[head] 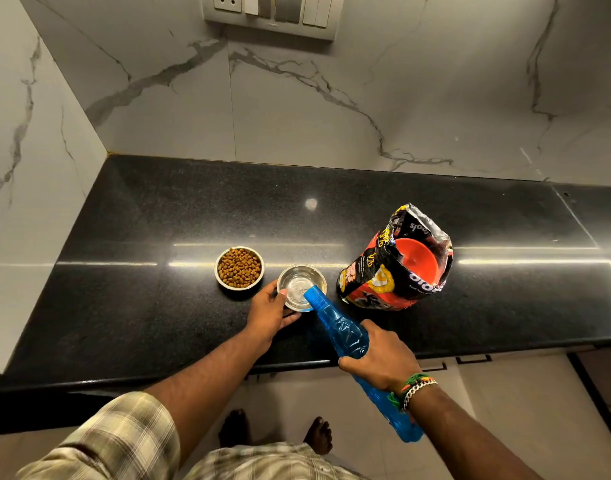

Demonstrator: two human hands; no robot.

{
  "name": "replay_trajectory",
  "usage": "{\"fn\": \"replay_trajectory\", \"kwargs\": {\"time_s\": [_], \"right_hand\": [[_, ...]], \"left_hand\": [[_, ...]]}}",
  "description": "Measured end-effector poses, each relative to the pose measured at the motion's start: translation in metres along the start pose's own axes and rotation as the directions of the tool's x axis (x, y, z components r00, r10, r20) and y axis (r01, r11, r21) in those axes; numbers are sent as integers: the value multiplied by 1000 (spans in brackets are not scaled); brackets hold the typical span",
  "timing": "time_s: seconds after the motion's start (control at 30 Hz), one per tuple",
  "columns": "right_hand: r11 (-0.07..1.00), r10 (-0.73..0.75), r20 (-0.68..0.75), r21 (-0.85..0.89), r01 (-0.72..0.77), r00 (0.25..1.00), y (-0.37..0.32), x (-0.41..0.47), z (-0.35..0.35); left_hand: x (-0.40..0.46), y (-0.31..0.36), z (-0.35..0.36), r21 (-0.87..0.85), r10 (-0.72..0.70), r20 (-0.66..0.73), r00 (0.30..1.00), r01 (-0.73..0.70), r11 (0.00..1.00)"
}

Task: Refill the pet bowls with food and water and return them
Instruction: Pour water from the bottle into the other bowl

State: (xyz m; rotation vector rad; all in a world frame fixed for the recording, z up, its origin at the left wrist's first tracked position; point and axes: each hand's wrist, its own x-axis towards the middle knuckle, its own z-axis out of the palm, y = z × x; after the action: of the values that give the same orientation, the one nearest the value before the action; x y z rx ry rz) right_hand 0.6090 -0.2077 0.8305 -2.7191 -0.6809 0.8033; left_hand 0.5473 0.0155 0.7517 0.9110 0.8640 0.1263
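Observation:
Two small steel bowls sit on the black counter (158,306). The left bowl (239,268) is full of brown kibble. The right bowl (299,287) holds clear water. My left hand (270,311) grips this water bowl at its near left rim. My right hand (378,356) is wrapped around a blue plastic bottle (342,329), tilted down with its mouth over the water bowl's near edge. The bottle's base sticks out below my wrist.
An open red and black pet food bag (395,265) stands upright just right of the water bowl, an orange scoop inside it. Marble walls close the counter at the back and left. A switch panel (271,12) is high on the back wall.

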Motion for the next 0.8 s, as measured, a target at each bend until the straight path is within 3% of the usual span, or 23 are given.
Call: {"fn": "replay_trajectory", "kwargs": {"time_s": [0.8], "right_hand": [[1000, 10, 5, -14, -10, 1000, -2, 4, -2]], "left_hand": [[3, 1, 0, -13, 6, -19, 1000, -6, 1000]]}}
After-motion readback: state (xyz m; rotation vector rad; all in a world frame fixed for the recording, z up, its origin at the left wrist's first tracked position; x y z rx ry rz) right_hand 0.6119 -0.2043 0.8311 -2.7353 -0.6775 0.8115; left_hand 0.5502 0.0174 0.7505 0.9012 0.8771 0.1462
